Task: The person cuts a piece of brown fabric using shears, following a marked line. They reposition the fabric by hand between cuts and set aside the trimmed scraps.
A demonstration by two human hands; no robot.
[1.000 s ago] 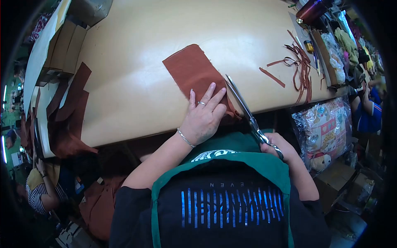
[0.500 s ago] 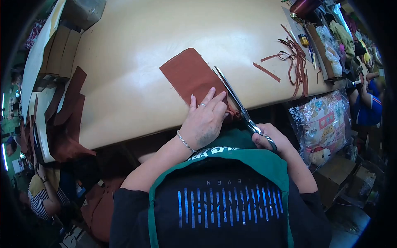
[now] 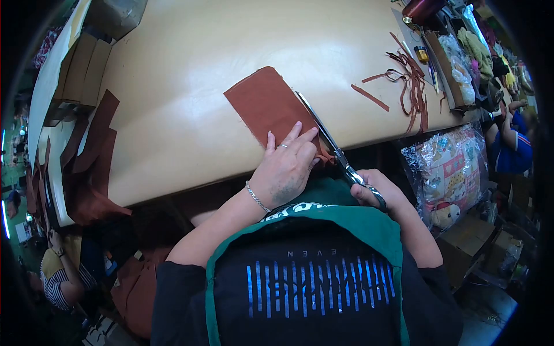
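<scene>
A reddish-brown fabric piece (image 3: 266,99) with one rounded corner lies near the table's front edge. My left hand (image 3: 287,164) rests on its lower part, fingers stretched out and pressing it down. My right hand (image 3: 378,190) is closed round the handles of metal scissors (image 3: 330,138). Their long blades run along the fabric's right edge, pointing away from me, and look nearly together. A crumpled bit of the same cloth (image 3: 326,155) bunches between my left fingers and the blades. The underside of my left hand is hidden.
Thin brown offcut strips (image 3: 412,86) lie at the table's right, beside a cardboard tray (image 3: 447,72) of bagged items. Brown fabric pieces (image 3: 98,167) hang over the left side near cardboard boxes (image 3: 86,69). A plastic-wrapped patterned bundle (image 3: 453,173) stands at right. Other people sit at both sides.
Very little differs. The view has shifted slightly, and the scissors have moved a touch left relative to the fabric. My left hand stays on the cloth.
</scene>
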